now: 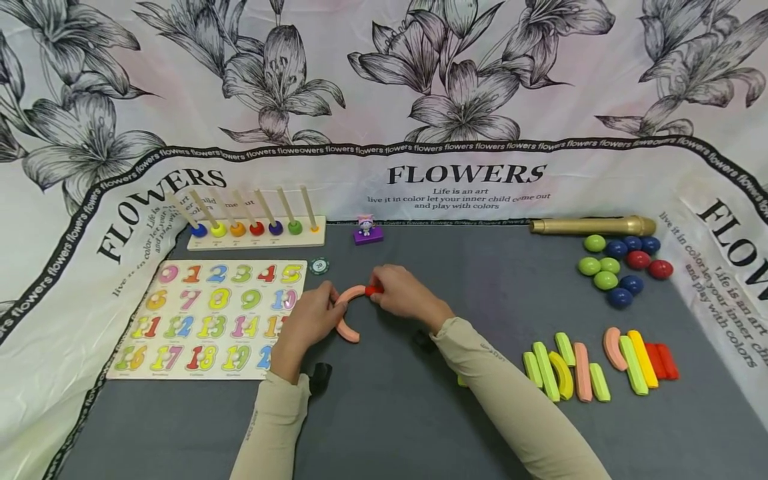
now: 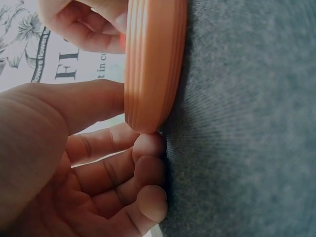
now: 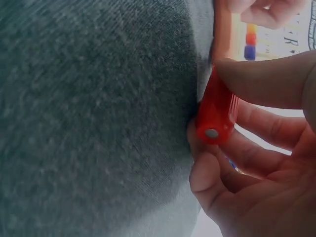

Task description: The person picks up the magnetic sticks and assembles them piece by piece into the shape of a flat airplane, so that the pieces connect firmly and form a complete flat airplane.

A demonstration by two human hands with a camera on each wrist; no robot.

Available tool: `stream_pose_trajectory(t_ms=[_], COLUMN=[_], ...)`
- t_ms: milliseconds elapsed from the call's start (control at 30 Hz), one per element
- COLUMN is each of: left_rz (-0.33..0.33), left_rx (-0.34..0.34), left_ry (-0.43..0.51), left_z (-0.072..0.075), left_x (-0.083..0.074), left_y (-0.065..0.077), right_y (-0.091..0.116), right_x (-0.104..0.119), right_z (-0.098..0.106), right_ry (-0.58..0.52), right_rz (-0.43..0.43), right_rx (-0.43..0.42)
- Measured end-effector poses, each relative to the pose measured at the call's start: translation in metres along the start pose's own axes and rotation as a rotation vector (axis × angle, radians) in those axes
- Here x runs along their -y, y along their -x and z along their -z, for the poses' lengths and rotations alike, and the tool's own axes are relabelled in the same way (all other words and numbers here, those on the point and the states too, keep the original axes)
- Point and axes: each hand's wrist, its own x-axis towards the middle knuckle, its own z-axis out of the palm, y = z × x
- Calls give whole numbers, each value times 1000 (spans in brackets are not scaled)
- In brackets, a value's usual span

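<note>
A salmon-coloured curved magnetic stick shape (image 1: 348, 332) forms a C on the grey cloth, its opening toward the right. My left hand (image 1: 313, 315) pinches its left side between thumb and fingers, and in the left wrist view the ridged salmon piece (image 2: 154, 64) stands on edge at the cloth. My right hand (image 1: 401, 291) pinches a short red magnetic stick (image 3: 216, 111) at the upper end of the curve. A round metal dot shows in the red stick's near end; its far end meets the salmon piece.
A number board (image 1: 204, 320) lies left, partly under the left hand. Behind it stand a peg board (image 1: 258, 241), a poker chip (image 1: 319, 266) and a small figure on a purple base (image 1: 368, 235). Right are coloured sticks (image 1: 582, 372), coloured balls (image 1: 606, 281) and a gold tube (image 1: 591, 226).
</note>
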Motion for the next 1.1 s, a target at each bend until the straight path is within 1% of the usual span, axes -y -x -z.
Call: stream_pose_trajectory(t_ms=[67, 200, 400, 533, 633, 767, 833, 1000, 1100], left_rz=[-6, -22, -15, -23, -37, -84, -126, -228, -287], left_rx=[6, 6, 13, 10, 15, 41, 56, 84, 96], left_ry=[-3, -6, -2, 12, 34, 66, 75, 44, 15], left_z=[-1, -3, -5, -6, -6, -3, -1, 4, 6], left_x=[-1, -2, -5, -4, 1, 9, 12, 16, 16], left_y=[1, 2, 3, 4, 5, 8, 12, 23, 30], right_y=[0, 2, 5, 10, 18, 35, 46, 83, 108], right_x=[0, -3, -9, -10, -14, -21, -26, -37, -44], right_z=[-1, -3, -5, -1, 5, 17, 24, 39, 43], right_ry=[4, 24, 39, 26, 7, -7, -5, -1, -3], right_rz=[-14, -16, -8, -20, -31, -34, -20, 37, 58], right_rx=[-5, -26, -31, -25, -23, -36, -64, -169, -196])
